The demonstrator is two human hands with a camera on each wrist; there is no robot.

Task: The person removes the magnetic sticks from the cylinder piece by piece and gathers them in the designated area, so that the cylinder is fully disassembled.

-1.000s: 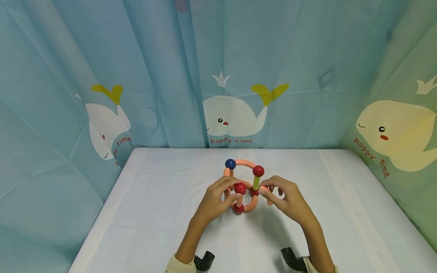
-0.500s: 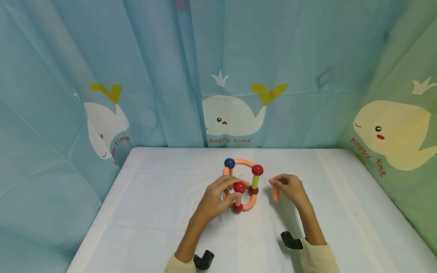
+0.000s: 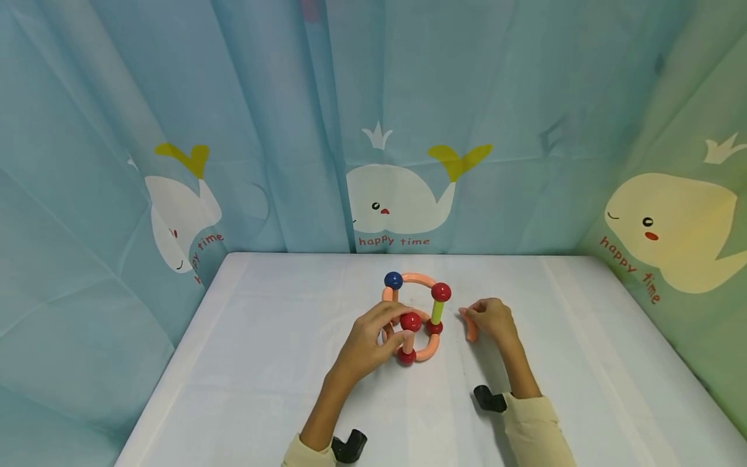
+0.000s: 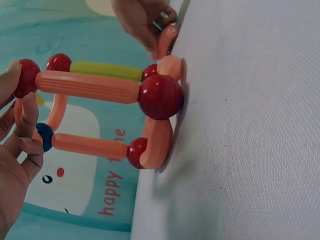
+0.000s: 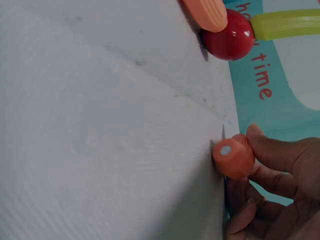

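A toy frame of magnetic balls and sticks stands on the table, with a blue ball point(image 3: 393, 280), a yellow-green stick point(image 3: 438, 312) and curved orange sticks between red balls. My left hand point(image 3: 366, 338) holds its near top red ball point(image 4: 27, 78), thumb and fingers on either side. Below that ball an upright orange stick point(image 4: 89, 86) runs to a red ball point(image 4: 161, 97) at the base. To the right of the frame, my right hand point(image 3: 495, 319) pinches a loose curved orange stick point(image 3: 471, 329) by its far end, low at the tabletop. Its pale round end faces the right wrist camera.
The white table point(image 3: 262, 363) reaches back to a blue curtain point(image 3: 280, 130) printed with whales. More curtain hangs along both sides. A black wrist mount point(image 3: 349, 446) shows at the left cuff and another black mount point(image 3: 490, 398) at the right.
My right hand has drawn away from the frame to the right, taking the curved stick with it, and has come down by the table. My left hand keeps its place on the red ball.
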